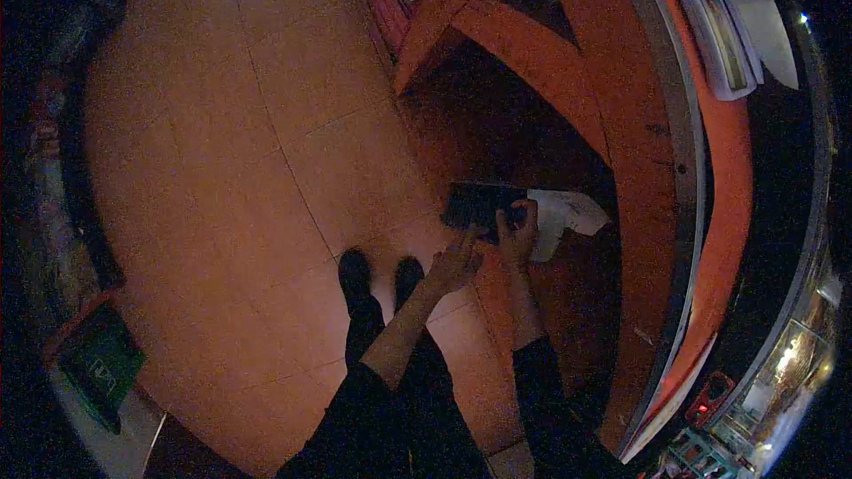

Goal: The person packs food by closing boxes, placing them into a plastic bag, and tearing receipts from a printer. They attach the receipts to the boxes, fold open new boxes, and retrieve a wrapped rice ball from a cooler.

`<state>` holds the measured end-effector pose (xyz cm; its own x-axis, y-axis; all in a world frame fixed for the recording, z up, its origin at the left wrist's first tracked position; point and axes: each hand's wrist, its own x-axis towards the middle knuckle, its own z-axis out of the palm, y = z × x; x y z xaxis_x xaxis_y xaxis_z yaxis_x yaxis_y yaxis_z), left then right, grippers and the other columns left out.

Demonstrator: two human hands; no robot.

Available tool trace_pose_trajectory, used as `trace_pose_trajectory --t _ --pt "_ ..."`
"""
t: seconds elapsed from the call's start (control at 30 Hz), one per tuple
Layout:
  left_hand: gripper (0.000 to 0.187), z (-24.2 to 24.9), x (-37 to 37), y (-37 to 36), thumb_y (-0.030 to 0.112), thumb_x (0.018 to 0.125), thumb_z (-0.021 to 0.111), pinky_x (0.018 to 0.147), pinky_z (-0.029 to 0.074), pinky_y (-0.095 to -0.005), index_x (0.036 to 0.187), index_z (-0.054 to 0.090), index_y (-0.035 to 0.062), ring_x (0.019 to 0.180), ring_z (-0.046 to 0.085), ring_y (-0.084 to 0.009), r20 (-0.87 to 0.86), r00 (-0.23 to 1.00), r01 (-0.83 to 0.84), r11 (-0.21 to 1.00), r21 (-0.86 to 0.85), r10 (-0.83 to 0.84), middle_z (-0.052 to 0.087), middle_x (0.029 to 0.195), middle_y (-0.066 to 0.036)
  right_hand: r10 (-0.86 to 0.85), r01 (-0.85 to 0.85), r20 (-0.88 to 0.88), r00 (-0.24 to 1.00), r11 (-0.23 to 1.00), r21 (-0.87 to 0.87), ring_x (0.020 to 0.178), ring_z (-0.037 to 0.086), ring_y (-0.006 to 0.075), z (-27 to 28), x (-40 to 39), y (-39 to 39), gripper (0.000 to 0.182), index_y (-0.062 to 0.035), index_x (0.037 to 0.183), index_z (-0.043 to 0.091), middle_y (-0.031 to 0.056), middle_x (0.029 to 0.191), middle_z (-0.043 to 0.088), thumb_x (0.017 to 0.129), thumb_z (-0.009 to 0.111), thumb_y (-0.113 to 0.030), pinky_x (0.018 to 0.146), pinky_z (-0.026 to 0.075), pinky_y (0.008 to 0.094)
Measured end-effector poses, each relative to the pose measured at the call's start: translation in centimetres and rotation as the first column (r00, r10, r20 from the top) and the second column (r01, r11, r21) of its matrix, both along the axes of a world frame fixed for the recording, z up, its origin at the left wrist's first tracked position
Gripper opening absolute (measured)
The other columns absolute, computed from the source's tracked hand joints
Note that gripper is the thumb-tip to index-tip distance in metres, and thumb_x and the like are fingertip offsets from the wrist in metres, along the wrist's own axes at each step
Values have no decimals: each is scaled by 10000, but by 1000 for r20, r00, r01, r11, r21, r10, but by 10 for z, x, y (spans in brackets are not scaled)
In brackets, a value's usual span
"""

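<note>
A dark, block-shaped object with a ragged left edge is in front of me, just above my hands in the view. My right hand is closed at its lower right side, fingers curled onto it. My left hand reaches up from below with fingers stretched out, the tips right at the object's lower edge. Behind my right hand, a crumpled white sheet or bag spreads out to the right. Dim light hides exactly what kind of thing the dark object is.
My shoes stand on the tiled floor. An orange-red curved counter frame rises on the right, with dark space beneath it. A green box is at lower left. White papers lie at upper right.
</note>
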<state>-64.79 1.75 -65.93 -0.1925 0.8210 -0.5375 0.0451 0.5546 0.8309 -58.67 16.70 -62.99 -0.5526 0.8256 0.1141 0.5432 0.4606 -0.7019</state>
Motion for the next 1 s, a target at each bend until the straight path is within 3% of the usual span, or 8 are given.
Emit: trace_pose_trajectory --t 0.3,0.37,0.4,0.47,0.6,0.77,0.9,1.0 --pt "654 -3 4 -3 421 968 441 1030 263 -705 1517 186 173 1365 336 -357 -48 996 69 998 -10 -70 246 1549 -101 -182 187 43 982 968 -165 862 606 314 37 -20 -28 523 -49 1141 468 107 1046 576 762 787 -217 798 468 425" --pt "676 22 5 2 375 944 489 1063 204 -701 1517 198 166 1365 337 -328 -537 773 251 940 -231 -339 247 1546 -76 -347 403 616 707 914 52 911 641 346 10 -7 -20 620 -20 1196 505 157 1137 616 701 821 -218 816 500 434" --pt "676 17 11 0 375 944 489 1063 204 -701 1517 198 166 1365 337 -328 -534 774 254 940 -229 -340 247 1546 -76 -349 405 618 704 913 54 911 641 346 7 -3 -17 620 -20 1196 505 157 1137 616 701 821 -218 816 500 434" --pt "711 6 21 -5 328 918 518 1103 154 -669 1525 179 181 1387 313 -303 -874 469 186 981 -44 -129 247 1548 -76 -148 253 636 758 965 -77 953 651 350 7 0 -9 624 -3 1206 547 191 1160 635 688 816 -223 831 521 443" --pt "728 8 11 1 297 898 534 1114 113 -667 1526 182 182 1414 269 -296 -855 492 235 971 -47 -161 231 1557 -70 -227 344 402 887 906 -246 970 648 364 -39 17 -4 543 -6 1140 591 187 1065 667 693 800 -230 852 519 457" --pt "713 11 12 6 253 898 525 1126 78 -657 1524 193 171 1428 246 -297 -845 525 225 974 25 -100 212 1568 -68 -308 300 626 716 946 122 1134 559 383 -19 34 -6 717 10 1244 533 212 1229 586 686 810 -343 1003 413 468" --pt "752 -18 33 18 301 881 555 1125 57 -658 1524 190 165 1429 240 -311 -786 598 253 967 -1 -157 222 1565 -79 -453 444 500 739 884 144 1226 478 400 5 85 15 863 63 1305 454 258 1313 503 683 808 -418 1059 346 485" --pt "875 -14 49 7 406 835 611 1121 51 -660 1533 134 176 1426 234 -345 -884 452 345 937 50 -119 237 1553 -122 -316 427 629 710 904 -28 1256 443 411 51 110 1 926 109 1309 410 292 1327 465 684 806 -448 1062 342 493"
